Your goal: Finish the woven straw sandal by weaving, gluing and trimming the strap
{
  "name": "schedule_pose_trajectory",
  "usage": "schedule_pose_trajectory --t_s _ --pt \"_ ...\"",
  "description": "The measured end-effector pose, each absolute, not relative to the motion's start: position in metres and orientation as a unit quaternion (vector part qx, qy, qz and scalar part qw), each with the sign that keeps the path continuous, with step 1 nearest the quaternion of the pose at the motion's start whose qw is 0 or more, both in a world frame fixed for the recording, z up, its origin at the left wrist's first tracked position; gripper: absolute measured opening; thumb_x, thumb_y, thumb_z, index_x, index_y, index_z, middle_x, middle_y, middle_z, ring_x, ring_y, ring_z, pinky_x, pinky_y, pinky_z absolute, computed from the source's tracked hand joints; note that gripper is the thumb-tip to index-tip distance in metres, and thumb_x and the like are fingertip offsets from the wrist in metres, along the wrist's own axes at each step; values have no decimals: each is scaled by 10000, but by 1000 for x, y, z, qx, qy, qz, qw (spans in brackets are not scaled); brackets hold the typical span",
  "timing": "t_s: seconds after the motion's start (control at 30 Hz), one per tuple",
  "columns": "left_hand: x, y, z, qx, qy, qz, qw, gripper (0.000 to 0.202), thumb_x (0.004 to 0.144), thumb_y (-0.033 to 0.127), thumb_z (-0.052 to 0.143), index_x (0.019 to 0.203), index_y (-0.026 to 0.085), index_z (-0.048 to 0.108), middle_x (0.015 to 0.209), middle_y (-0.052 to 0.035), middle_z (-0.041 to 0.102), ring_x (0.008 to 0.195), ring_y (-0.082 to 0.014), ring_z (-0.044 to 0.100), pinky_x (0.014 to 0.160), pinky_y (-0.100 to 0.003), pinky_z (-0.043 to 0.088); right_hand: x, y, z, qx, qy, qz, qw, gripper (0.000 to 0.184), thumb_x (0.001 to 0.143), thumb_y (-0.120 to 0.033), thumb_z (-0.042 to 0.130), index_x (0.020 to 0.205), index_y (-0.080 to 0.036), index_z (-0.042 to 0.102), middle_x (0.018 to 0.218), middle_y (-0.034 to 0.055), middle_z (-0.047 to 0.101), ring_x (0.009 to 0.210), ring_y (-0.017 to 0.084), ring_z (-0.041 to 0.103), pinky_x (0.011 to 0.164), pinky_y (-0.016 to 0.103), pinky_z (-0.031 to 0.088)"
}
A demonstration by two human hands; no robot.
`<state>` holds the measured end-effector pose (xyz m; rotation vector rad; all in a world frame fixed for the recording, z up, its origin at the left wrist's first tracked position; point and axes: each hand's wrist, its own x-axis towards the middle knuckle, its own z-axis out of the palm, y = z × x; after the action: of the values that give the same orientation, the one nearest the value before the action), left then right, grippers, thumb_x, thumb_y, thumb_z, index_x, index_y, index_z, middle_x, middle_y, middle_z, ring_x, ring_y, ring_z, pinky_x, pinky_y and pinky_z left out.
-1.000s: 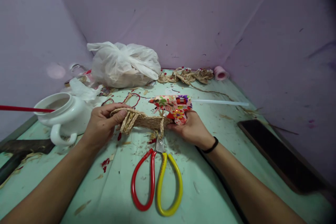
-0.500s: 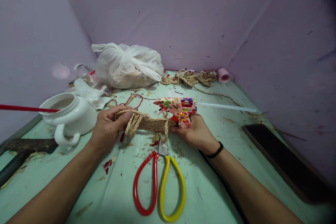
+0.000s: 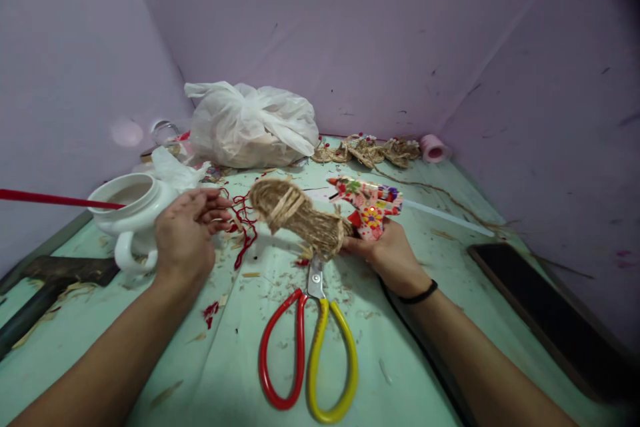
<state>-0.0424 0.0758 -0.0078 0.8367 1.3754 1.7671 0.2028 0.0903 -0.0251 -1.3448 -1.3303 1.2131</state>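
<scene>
My right hand (image 3: pixel 397 257) grips a flower-patterned hot glue gun (image 3: pixel 371 219). Between its thumb and fingers it also pinches one end of a small braided straw slipper (image 3: pixel 313 223), whose sole faces me at a tilt with straps across it. A pale glue stick (image 3: pixel 445 217) sticks out behind the gun. My left hand (image 3: pixel 187 230) holds nothing, its fingers loosely curled and apart, close to a tangle of red yarn (image 3: pixel 245 230) and beside the white pot. Red-and-yellow-handled scissors (image 3: pixel 316 280) lie below the slipper.
A white pot (image 3: pixel 165 203) with a red stick (image 3: pixel 55 199) stands at left, near a hammer-like tool (image 3: pixel 75 270). Behind are a white plastic bag (image 3: pixel 253 123), several straw pieces (image 3: pixel 367 150) and a pink spool (image 3: pixel 434 148). A phone (image 3: pixel 540 313) lies right.
My left hand has let go of the slipper and moved left. The slipper now tilts up in my right hand, and the glue gun has shifted right.
</scene>
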Motion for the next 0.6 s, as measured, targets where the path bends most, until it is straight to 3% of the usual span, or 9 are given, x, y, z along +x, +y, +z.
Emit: schedule_pose_trajectory --t_s 0.07,0.13,0.2,0.27,0.43,0.6 --pt "-39 71 -8 392 602 614 327 68 663 218 543 649 183 600 559 18 585 431 -87 473 397 -194 347 206 93 -27 -545 -495 500 455 232 489 -203 738 683 -150 622 672 21 660 584 165 577 569 292 518" --pt "-24 61 -10 569 638 440 274 94 687 246 554 649 195 623 568 5 595 497 -122 506 473 -232 378 209 95 -30 -534 -473 515 476 247 474 -219 757 671 -156 622 655 21 653 565 169 576 556 306 526" --pt "-3 50 -12 705 617 292 194 144 712 321 561 708 208 650 666 -22 637 600 -171 558 570 -285 405 210 96 -32 -523 -465 524 485 256 466 -221 770 669 -160 627 661 19 657 560 169 581 558 312 530" --pt "18 43 -17 742 621 219 122 261 730 424 545 839 209 647 825 -65 651 731 -233 591 603 -315 399 209 94 -33 -522 -462 525 488 260 458 -213 776 669 -161 633 671 14 665 560 165 585 565 310 528" --pt "39 55 -27 747 629 179 120 189 780 314 468 727 202 610 712 -47 631 659 -202 579 548 -282 331 205 90 -30 -511 -463 534 489 273 463 -204 776 694 -160 636 684 17 675 597 173 597 570 300 531" --pt "5 56 -4 774 580 200 156 151 722 228 515 614 211 619 640 -27 626 606 -174 549 545 -264 303 208 91 -32 -499 -462 544 491 281 482 -227 775 713 -166 628 705 13 672 611 186 608 575 322 539"
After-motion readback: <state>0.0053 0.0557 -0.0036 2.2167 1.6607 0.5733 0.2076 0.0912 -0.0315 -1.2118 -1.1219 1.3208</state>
